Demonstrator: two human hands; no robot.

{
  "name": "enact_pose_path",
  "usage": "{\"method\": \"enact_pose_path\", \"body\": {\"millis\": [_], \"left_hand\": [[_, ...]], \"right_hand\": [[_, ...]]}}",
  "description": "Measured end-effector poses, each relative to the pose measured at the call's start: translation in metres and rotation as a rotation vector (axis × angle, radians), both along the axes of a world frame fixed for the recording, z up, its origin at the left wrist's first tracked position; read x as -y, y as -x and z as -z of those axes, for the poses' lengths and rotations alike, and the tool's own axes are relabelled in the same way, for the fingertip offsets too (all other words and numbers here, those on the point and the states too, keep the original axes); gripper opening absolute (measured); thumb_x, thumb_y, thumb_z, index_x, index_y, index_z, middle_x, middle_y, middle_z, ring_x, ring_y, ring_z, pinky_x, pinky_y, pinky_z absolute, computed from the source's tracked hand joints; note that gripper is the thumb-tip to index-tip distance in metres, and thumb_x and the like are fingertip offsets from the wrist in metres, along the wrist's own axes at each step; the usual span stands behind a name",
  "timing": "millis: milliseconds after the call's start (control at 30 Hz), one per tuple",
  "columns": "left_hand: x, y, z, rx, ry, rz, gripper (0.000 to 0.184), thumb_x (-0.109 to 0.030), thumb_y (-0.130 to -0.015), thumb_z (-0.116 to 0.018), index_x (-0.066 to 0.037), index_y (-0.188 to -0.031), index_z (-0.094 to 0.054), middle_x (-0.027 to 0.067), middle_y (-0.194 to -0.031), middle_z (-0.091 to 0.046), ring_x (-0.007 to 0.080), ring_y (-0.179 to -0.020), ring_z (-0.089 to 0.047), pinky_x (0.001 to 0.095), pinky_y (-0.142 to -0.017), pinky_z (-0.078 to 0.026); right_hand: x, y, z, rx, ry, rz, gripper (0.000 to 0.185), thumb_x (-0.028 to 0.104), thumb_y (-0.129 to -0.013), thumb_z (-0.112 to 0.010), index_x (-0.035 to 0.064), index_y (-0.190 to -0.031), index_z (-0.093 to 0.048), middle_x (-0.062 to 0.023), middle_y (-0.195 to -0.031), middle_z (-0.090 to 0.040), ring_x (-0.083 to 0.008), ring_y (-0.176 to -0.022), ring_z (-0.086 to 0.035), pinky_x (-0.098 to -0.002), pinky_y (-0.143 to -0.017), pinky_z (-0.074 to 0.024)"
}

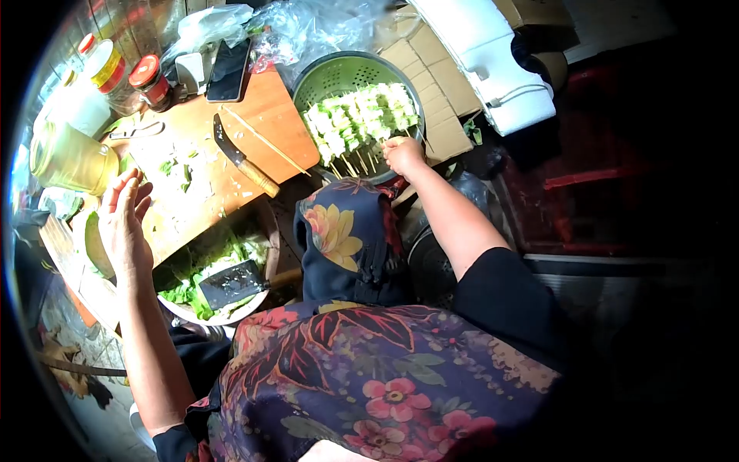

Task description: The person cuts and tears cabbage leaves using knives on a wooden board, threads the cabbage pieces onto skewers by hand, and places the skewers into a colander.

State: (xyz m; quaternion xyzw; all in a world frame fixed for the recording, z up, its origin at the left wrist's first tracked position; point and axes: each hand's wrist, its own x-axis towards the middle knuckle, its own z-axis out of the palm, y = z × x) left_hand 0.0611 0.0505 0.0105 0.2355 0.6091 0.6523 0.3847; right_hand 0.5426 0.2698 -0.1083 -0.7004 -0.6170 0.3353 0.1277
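Note:
Several skewers of pale green vegetable pieces (pixel 358 119) lie side by side in a green colander (pixel 331 73), their stick ends toward me. My right hand (pixel 403 156) is at the colander's near right edge, fingers pinched by the skewers; what they hold is too small to make out. Over the left end of the orange board (pixel 265 96) my left hand (pixel 127 204) is raised, its fingers apart and nothing visible in them. On the board are a curved knife (pixel 231 146) with a wooden handle, a thin stick (pixel 265 141) and green scraps (pixel 181 171).
Below the board, a bowl (pixel 254 306) holds leafy trimmings and a cleaver (pixel 231 285). A phone (pixel 229 71), a red-lidded jar (pixel 150 81) and a yellowish tub (pixel 73 160) line the board's far and left sides. White foam (pixel 493 69) and cardboard (pixel 431 85) lie right of the colander.

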Motion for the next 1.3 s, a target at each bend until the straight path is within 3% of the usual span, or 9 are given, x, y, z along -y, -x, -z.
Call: {"method": "enact_pose_path", "body": {"millis": [167,267,500,600,667,733,933,1200,1300], "left_hand": [[-0.006,-0.001,0.005,0.078,0.020,0.010,0.022,-0.017,-0.090,-0.061,-0.003,-0.106,-0.062,0.0048,-0.099,-0.063,0.0125,-0.078,-0.062,0.0263,-0.077,-0.050],[-0.007,0.000,0.007,0.056,0.071,0.029,0.022,-0.016,-0.092,-0.057,-0.003,-0.110,-0.059,0.0050,-0.100,-0.062,0.0130,-0.080,-0.061,0.0261,-0.078,-0.050],[-0.007,-0.003,-0.001,0.066,0.075,0.003,0.021,-0.012,-0.091,-0.057,-0.002,-0.109,-0.059,0.0053,-0.099,-0.063,0.0121,-0.078,-0.062,0.0248,-0.071,-0.051],[-0.006,-0.002,-0.007,0.074,0.059,0.009,0.022,-0.011,-0.090,-0.057,-0.002,-0.109,-0.059,0.0056,-0.100,-0.063,0.0125,-0.078,-0.063,0.0257,-0.072,-0.052],[-0.006,-0.003,-0.010,0.093,0.059,0.028,0.022,-0.011,-0.090,-0.057,-0.002,-0.110,-0.058,0.0055,-0.101,-0.062,0.0123,-0.078,-0.063,0.0257,-0.072,-0.052],[-0.006,-0.004,-0.010,0.101,0.076,0.029,0.021,-0.010,-0.089,-0.056,-0.003,-0.109,-0.058,0.0060,-0.103,-0.062,0.0129,-0.078,-0.062,0.0265,-0.073,-0.051],[-0.006,-0.011,-0.015,0.175,0.063,0.068,0.019,-0.006,-0.089,-0.055,-0.003,-0.107,-0.058,0.0056,-0.102,-0.061,0.0129,-0.078,-0.061,0.0270,-0.073,-0.051],[-0.002,-0.014,-0.036,0.228,0.029,0.052,0.020,-0.006,-0.087,-0.058,0.000,-0.106,-0.058,0.0054,-0.095,-0.061,0.0122,-0.079,-0.060,0.0245,-0.074,-0.048],[0.001,-0.012,-0.036,0.255,0.045,0.058,0.021,-0.005,-0.087,-0.058,0.001,-0.107,-0.058,0.0056,-0.096,-0.061,0.0123,-0.079,-0.059,0.0249,-0.074,-0.049]], "right_hand": [[-0.004,0.025,0.005,0.429,-0.005,-0.215,0.018,0.014,-0.080,-0.061,0.0099,-0.095,-0.070,-0.0111,-0.094,-0.069,-0.0224,-0.086,-0.066,-0.0323,-0.078,-0.0495],[-0.003,0.030,0.006,0.477,-0.033,-0.271,0.017,0.016,-0.078,-0.058,0.0175,-0.088,-0.071,-0.0129,-0.094,-0.067,-0.0309,-0.089,-0.064,-0.0377,-0.080,-0.0499],[-0.009,0.031,0.009,0.561,0.013,-0.316,0.016,0.019,-0.081,-0.057,0.0174,-0.089,-0.070,-0.0134,-0.095,-0.067,-0.0315,-0.090,-0.064,-0.0390,-0.080,-0.0502],[-0.010,0.047,-0.030,0.743,0.142,-0.402,0.022,0.016,-0.078,-0.056,0.0064,-0.092,-0.070,-0.0196,-0.098,-0.066,-0.0335,-0.094,-0.064,-0.0393,-0.082,-0.0509],[-0.009,0.064,-0.052,0.874,0.033,-0.391,0.020,0.018,-0.077,-0.057,0.0081,-0.087,-0.070,-0.0172,-0.088,-0.067,-0.0313,-0.087,-0.065,-0.0400,-0.080,-0.0505],[-0.018,0.086,-0.068,0.798,0.015,-0.479,0.026,0.020,-0.078,-0.058,0.0051,-0.096,-0.068,-0.0174,-0.092,-0.067,-0.0308,-0.089,-0.064,-0.0393,-0.080,-0.0504],[-0.033,0.213,-0.059,0.001,-0.150,-0.513,0.034,0.024,-0.077,-0.065,0.0036,-0.105,-0.065,-0.0127,-0.096,-0.068,-0.0233,-0.088,-0.065,-0.0328,-0.081,-0.0499],[-0.077,0.339,-0.033,-0.001,-0.175,-0.200,0.043,0.027,-0.072,-0.070,0.0043,-0.108,-0.063,-0.0121,-0.098,-0.067,-0.0249,-0.088,-0.065,-0.0341,-0.080,-0.0506],[-0.080,0.365,-0.032,0.041,-0.205,-0.066,0.053,0.030,-0.072,-0.071,0.0012,-0.114,-0.058,-0.0175,-0.112,-0.062,-0.0296,-0.103,-0.060,-0.0359,-0.090,-0.0467]]}}
